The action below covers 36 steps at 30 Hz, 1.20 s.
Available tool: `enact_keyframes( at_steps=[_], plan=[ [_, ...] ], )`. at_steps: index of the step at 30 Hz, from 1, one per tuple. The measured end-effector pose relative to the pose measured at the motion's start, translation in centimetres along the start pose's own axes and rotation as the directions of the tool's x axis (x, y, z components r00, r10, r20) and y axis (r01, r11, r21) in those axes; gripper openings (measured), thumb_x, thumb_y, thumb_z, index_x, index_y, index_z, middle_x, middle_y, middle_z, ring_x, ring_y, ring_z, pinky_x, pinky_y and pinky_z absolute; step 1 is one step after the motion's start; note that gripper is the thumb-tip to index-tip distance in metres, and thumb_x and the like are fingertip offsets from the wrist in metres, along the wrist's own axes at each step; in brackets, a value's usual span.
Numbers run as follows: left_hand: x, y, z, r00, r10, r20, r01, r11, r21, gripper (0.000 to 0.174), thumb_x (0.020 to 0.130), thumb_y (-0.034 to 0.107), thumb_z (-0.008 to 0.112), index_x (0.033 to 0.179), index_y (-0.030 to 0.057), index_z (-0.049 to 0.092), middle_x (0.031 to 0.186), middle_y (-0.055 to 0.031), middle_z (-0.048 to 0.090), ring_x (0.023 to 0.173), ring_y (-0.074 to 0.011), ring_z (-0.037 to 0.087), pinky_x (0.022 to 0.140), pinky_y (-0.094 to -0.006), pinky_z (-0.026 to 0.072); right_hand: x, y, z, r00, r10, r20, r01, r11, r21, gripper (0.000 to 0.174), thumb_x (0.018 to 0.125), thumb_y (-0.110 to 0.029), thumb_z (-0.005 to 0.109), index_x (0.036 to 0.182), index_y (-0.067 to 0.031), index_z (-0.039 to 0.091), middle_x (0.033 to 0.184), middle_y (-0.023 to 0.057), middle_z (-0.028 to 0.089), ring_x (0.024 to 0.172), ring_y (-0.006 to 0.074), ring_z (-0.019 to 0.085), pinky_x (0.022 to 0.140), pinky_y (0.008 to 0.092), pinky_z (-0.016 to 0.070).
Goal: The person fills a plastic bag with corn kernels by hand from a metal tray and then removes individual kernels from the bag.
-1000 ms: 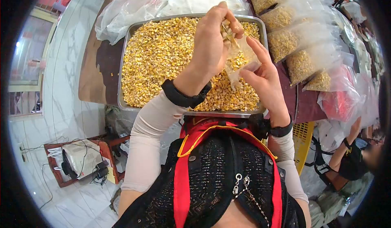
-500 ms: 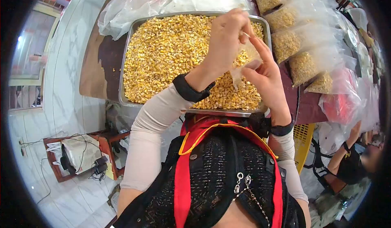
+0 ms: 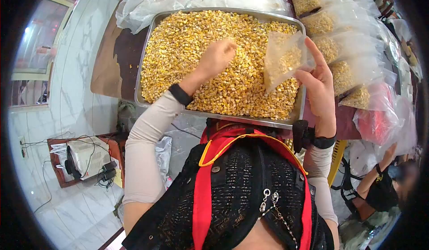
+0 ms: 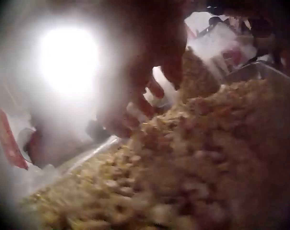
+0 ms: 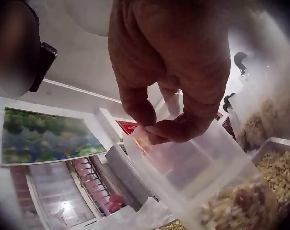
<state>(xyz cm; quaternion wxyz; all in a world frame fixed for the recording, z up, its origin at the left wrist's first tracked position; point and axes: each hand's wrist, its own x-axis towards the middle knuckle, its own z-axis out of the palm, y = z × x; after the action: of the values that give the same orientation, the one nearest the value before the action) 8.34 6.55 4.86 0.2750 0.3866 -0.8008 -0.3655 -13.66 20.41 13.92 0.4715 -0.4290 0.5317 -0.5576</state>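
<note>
A wide metal tray (image 3: 243, 120) full of yellow corn kernels (image 3: 178, 44) lies in front of me. Over its middle, my left hand (image 3: 216, 58) is low above the kernels, its fingers loosely bent and blurred. In the left wrist view the fingers (image 4: 157, 62) point down close over the corn. At the tray's right side my right hand (image 3: 318, 82) pinches the edge of a clear plastic bag (image 3: 281, 55) between thumb and fingers. Kernels fill the bag's lower part, as the right wrist view shows at the bag (image 5: 212, 158).
Several filled bags of corn (image 3: 342, 73) stand in a row right of the tray. Loose plastic sheets (image 3: 156, 2) lie behind it. A red plastic bag (image 3: 373, 122) sits at the table's right corner. Another person's arm (image 3: 375, 172) shows at the far right.
My left hand has left the bag's mouth and moved left and down over the kernels. The right hand has shifted right with the bag, which now shows more fully.
</note>
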Motion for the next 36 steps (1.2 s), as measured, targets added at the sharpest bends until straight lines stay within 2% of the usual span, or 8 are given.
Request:
enact_keyframes(
  at_steps=[5, 16, 24, 27, 31, 32, 33, 36],
  plan=[
    [-5.3, -0.6, 4.3, 0.756, 0.519, 0.4, -0.654, 0.568, 0.499, 0.036, 0.076, 0.029, 0.059, 0.111, 0.0195, 0.055, 0.12, -0.0072, 0.049, 0.109, -0.0258, 0.044, 0.089, -0.044, 0.0326, -0.1, -0.1, 0.6, 1.0, -0.001, -0.007, 0.0, 0.999, -0.035, 0.066, 0.073, 0.007, 0.051, 0.135, -0.0056, 0.031, 0.074, -0.0023, 0.054, 0.065, 0.0029, 0.048, 0.059, 0.0161, 0.0368],
    [1.9, -4.6, -1.6, 0.965, -0.135, 0.223, -0.094, 0.619, 0.78, 0.036, 0.081, 0.032, 0.049, 0.113, 0.0164, 0.053, 0.105, -0.0108, 0.053, 0.1, -0.0295, 0.049, 0.082, -0.0448, 0.0413, -0.8, 0.1, 0.1, 0.999, -0.017, -0.03, 0.016, 0.999, -0.041, 0.065, 0.074, 0.008, 0.049, 0.135, -0.007, 0.032, 0.076, -0.0036, 0.053, 0.065, 0.0018, 0.046, 0.059, 0.0157, 0.0366],
    [-3.8, -1.0, 1.8, 0.965, 0.026, 0.259, -0.185, 0.768, 0.613, 0.024, 0.08, 0.022, 0.053, 0.103, 0.0129, 0.055, 0.096, -0.0138, 0.053, 0.088, -0.0336, 0.053, 0.074, -0.0435, 0.0452, -0.3, 0.4, 0.2, 0.999, -0.037, 0.018, 0.038, 0.998, -0.053, 0.064, 0.073, 0.007, 0.049, 0.134, -0.0058, 0.033, 0.075, -0.0035, 0.052, 0.063, 0.0012, 0.044, 0.056, 0.0155, 0.0351],
    [-2.9, -0.6, 2.3, 0.92, 0.057, 0.387, -0.255, 0.837, 0.485, 0.024, 0.08, 0.013, 0.053, 0.104, 0.0115, 0.055, 0.094, -0.0135, 0.055, 0.087, -0.0319, 0.054, 0.073, -0.0405, 0.0458, -0.3, -0.7, 0.3, 1.0, -0.023, 0.02, 0.024, 0.996, -0.081, 0.064, 0.073, 0.007, 0.049, 0.134, -0.0036, 0.033, 0.073, -0.0026, 0.053, 0.062, 0.0017, 0.045, 0.056, 0.0157, 0.0354],
    [0.2, -1.1, 0.9, 0.934, 0.354, 0.042, -0.356, 0.923, 0.143, 0.024, 0.086, 0.017, 0.049, 0.108, 0.0077, 0.054, 0.09, -0.0111, 0.058, 0.079, -0.0245, 0.055, 0.064, -0.0332, 0.0462, 0.2, -2.5, -0.1, 1.0, -0.002, 0.007, 0.002, 0.999, -0.044, 0.065, 0.072, 0.006, 0.051, 0.134, -0.0021, 0.032, 0.072, -0.0023, 0.055, 0.062, 0.0025, 0.048, 0.057, 0.0161, 0.0374],
    [0.5, 0.0, -0.2, 0.997, -0.072, -0.008, 0.063, 0.915, -0.398, 0.024, 0.088, 0.02, 0.046, 0.108, 0.0087, 0.054, 0.088, -0.0092, 0.058, 0.078, -0.0217, 0.055, 0.061, -0.0303, 0.046, 0.1, -2.8, -0.1, 1.0, -0.011, -0.006, 0.012, 1.0, 0.024, 0.066, 0.072, 0.006, 0.052, 0.134, -0.0022, 0.032, 0.072, -0.0026, 0.055, 0.062, 0.0027, 0.049, 0.057, 0.0164, 0.0383],
    [1.1, 0.4, -1.1, 0.88, -0.444, 0.172, 0.39, 0.466, -0.795, 0.024, 0.091, 0.023, 0.044, 0.108, 0.0096, 0.054, 0.086, -0.0074, 0.057, 0.076, -0.0188, 0.056, 0.058, -0.0273, 0.0457, 0.5, -2.9, 0.1, 1.0, -0.019, -0.013, 0.019, 1.0, 0.023, 0.066, 0.072, 0.006, 0.052, 0.134, -0.0022, 0.032, 0.072, -0.0026, 0.055, 0.062, 0.0027, 0.049, 0.057, 0.0164, 0.0383],
    [0.2, -2.7, -0.2, 0.798, -0.524, 0.297, 0.439, 0.169, -0.882, 0.026, 0.093, 0.03, 0.04, 0.104, 0.0105, 0.052, 0.083, -0.0049, 0.055, 0.072, -0.0157, 0.054, 0.056, -0.0236, 0.0452, 0.3, -2.6, 0.6, 0.999, -0.031, 0.007, 0.031, 0.999, -0.03, 0.068, 0.072, 0.007, 0.053, 0.135, -0.0022, 0.03, 0.086, 0.0014, 0.057, 0.066, 0.0038, 0.051, 0.06, 0.0179, 0.0409]
  ],
)
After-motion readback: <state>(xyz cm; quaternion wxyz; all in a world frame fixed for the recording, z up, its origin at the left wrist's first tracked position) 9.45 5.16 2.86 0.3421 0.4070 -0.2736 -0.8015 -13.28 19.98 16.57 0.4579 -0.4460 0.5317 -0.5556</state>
